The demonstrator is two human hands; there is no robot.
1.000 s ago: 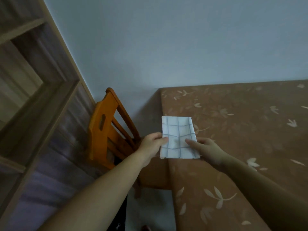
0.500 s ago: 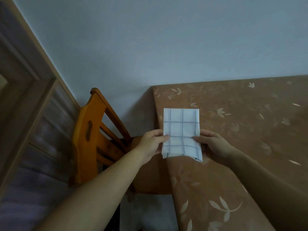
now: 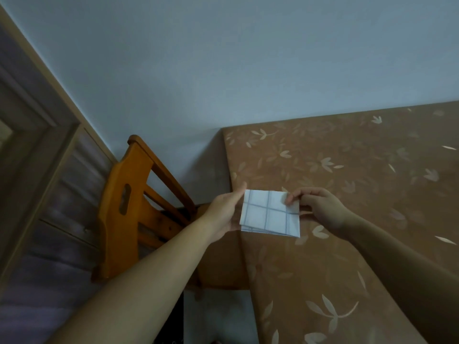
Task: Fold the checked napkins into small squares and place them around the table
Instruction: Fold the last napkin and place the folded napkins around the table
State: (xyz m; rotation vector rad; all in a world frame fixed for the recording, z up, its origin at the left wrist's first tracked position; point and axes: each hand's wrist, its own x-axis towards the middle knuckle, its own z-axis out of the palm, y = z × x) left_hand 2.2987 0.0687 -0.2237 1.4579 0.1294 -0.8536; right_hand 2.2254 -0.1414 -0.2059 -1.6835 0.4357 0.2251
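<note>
A white napkin with blue checks [image 3: 269, 214] is folded into a small square and held just above the left edge of the table [image 3: 347, 244]. My left hand [image 3: 224, 213] supports its left side with the fingers underneath and the thumb along the edge. My right hand [image 3: 319, 207] pinches the napkin's upper right corner between thumb and fingers. Several layers show at the napkin's lower edge.
The table wears a brown cloth with pale leaf prints and stands against a pale wall. An orange wooden chair [image 3: 129, 207] stands at the table's left side. A wooden shelf unit [image 3: 37, 170] fills the left of the view.
The napkin was a tall rectangle; its upper part has been folded down, so it is now a small square. My right hand moved up to the top right corner.
</note>
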